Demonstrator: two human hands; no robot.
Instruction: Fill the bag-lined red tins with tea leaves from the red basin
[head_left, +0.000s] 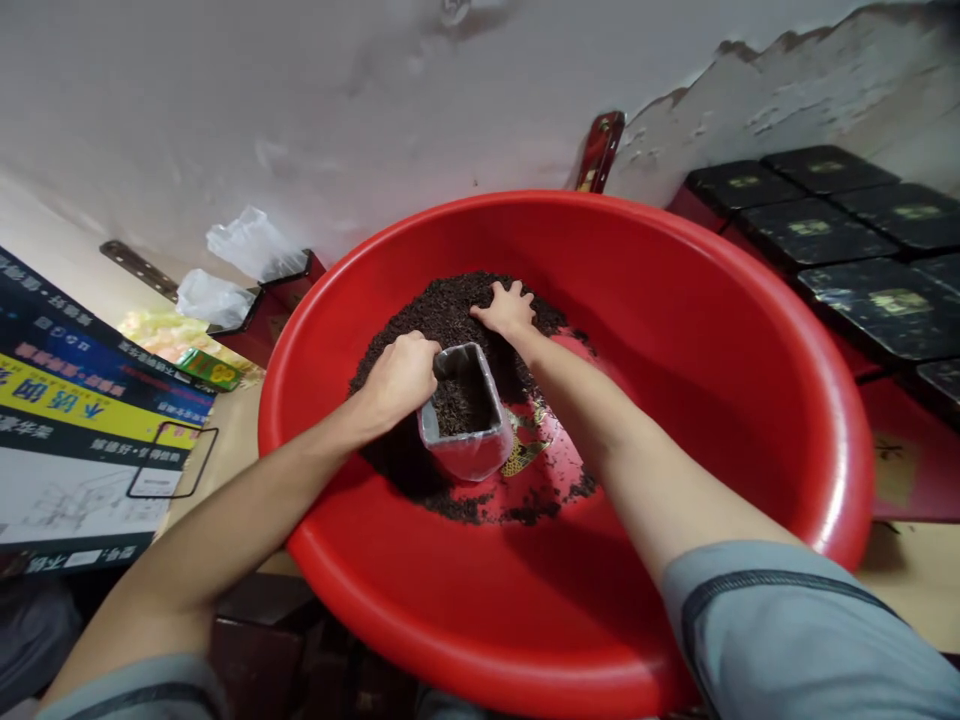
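Observation:
A large red basin [720,400] holds a heap of dark, loose, leaf-like bits [442,305]. Inside it, a square red tin [471,455] lined with clear plastic is tilted with its mouth toward me, partly filled with the same dark bits. My left hand [403,372] grips the tin's left rim, fingers closed round the edge. My right hand [508,310] lies on the heap behind the tin, fingers spread and holding nothing.
Several black-lidded red boxes [810,228] stand at the right. Left of the basin are open tins with plastic liners [251,245], a green packet [210,368] and a printed carton [82,430]. A wall rises behind the basin.

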